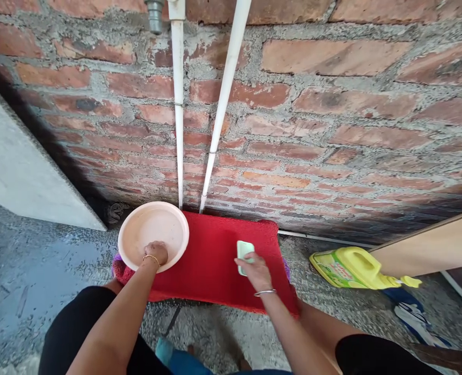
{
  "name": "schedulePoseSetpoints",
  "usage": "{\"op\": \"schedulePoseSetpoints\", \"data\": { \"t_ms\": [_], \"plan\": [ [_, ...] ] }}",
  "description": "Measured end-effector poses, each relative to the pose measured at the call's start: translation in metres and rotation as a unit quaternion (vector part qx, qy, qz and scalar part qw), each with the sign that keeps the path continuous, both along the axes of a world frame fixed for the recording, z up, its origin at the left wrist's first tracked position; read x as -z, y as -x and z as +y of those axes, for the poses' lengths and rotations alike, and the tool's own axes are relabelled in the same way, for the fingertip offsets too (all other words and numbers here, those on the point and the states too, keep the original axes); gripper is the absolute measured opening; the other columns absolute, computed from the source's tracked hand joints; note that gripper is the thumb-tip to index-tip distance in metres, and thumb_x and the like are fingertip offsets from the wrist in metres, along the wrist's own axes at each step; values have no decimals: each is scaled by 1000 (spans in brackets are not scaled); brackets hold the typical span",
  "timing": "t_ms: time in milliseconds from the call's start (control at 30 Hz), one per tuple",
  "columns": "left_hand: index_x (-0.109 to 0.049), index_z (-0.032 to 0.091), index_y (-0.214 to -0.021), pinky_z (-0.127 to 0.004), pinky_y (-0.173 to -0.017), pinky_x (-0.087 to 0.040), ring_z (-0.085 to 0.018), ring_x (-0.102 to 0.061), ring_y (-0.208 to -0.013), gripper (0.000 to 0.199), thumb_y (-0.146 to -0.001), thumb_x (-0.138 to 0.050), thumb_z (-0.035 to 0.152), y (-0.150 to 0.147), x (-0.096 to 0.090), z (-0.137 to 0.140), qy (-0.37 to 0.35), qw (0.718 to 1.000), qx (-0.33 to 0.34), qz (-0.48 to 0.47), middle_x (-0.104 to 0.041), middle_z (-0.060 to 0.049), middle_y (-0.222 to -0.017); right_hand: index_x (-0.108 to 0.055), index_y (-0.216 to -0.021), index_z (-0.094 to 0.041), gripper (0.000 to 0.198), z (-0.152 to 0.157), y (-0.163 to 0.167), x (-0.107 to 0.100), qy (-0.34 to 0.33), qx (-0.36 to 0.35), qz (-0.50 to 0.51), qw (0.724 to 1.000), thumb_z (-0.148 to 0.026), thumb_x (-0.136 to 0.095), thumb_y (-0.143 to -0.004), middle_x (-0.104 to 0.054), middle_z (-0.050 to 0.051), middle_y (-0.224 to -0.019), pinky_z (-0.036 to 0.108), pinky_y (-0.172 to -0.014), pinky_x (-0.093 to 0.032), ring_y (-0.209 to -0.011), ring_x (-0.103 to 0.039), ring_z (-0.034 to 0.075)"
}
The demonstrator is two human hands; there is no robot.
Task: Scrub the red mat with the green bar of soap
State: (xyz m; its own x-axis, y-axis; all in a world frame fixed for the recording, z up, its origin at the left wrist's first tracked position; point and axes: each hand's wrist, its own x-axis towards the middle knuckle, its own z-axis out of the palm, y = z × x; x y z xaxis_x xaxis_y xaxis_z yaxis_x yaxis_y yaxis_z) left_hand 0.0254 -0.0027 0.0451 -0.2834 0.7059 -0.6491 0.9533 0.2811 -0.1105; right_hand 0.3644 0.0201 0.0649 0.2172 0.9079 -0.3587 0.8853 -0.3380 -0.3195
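A pale pink basin stands at the left end of a bench covered by red cloth. Inside the basin, low against its near side, is my left hand. Its fingers look curled, and whatever they may hold is hidden. Toward the right part of the cloth, my right hand grips a pale green bar of soap by its side, thumb on the left and fingers on the right. The bar is just above or on the cloth; I cannot tell which.
Behind the bench rises a brick wall with two white pipes. A grey slab leans at left. On the right lie a yellow jug with a pump top and a flip-flop. The concrete floor looks wet at left.
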Motion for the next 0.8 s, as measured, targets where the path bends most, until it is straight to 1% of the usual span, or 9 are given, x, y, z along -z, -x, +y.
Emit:
{"op": "schedulePoseSetpoints", "data": {
  "t_ms": [100,200,267,333,400,500,600,700,800],
  "plan": [
    [-60,14,-124,-44,-76,-55,-34,-62,-109,58,-66,-60,15,1,1,-1,0,1000,-8,-2,-62,-22,-125,-64,-90,-25,25,-18,83,-4,26,-47,77,996,-45,-65,-75,-61,3,-97,23,-74,-42,-88,-61,17],
    [-59,13,-125,-44,-76,-55,-34,-61,-111,58,-67,-60,17,2,0,-2,-5,1000,-14,-7,-62,-23,-125,-63,-90,-25,27,-31,145,-5,56,-94,94,990,-46,-67,-74,-59,1,-98,22,-68,-39,-84,-60,15],
    [-58,12,-126,-44,-77,-55,-34,-60,-114,55,-71,-57,17,2,-1,-3,-10,1000,-16,-8,-61,-24,-126,-62,-91,-26,28,-35,168,-4,60,-131,80,986,-47,-67,-73,-56,0,-100,23,-65,-37,-80,-58,14],
    [-59,13,-125,-44,-77,-54,-34,-60,-114,53,-73,-55,16,2,-3,-3,-10,1000,-18,-10,-61,-24,-125,-61,-92,-26,29,-36,173,-2,55,-158,70,983,-45,-69,-71,-54,-2,-102,23,-64,-35,-79,-57,14],
    [-61,15,-123,-44,-77,-54,-32,-61,-112,51,-73,-54,15,2,-5,-3,-6,1000,-18,-15,-63,-22,-123,-61,-90,-26,29,-35,161,-1,49,-169,62,982,-41,-72,-68,-53,-3,-103,23,-65,-35,-83,-56,15],
    [-62,16,-121,-44,-77,-54,-32,-62,-110,50,-72,-54,15,2,-8,-3,-2,1000,-16,-21,-65,-21,-121,-61,-90,-26,25,-31,117,-2,40,-160,34,986,-36,-70,-69,-53,-1,-103,24,-69,-36,-88,-56,16],
    [-61,16,-124,-44,-76,-55,-33,-61,-113,53,-71,-54,14,2,-9,-3,0,1000,-13,-18,-62,-21,-126,-61,-94,-24,24,-22,54,-6,48,-110,-4,993,-36,-65,-73,-53,2,-103,26,-69,-38,-88,-58,17],
    [-59,15,-126,-44,-77,-55,-33,-60,-115,57,-69,-55,12,0,-9,-3,3,1000,-8,-14,-60,-21,-129,-61,-96,-25,26,-14,-18,-9,63,-32,-49,996,-41,-63,-75,-55,3,-102,27,-69,-40,-83,-60,17],
    [-61,14,-123,-44,-77,-55,-33,-62,-111,53,-70,-54,11,-1,-10,-2,4,1000,-5,-12,-62,-22,-125,-61,-92,-23,26,-12,-88,-8,62,48,-82,994,-43,-61,-75,-57,6,-101,29,-69,-43,-77,-61,18]
  ]
}}
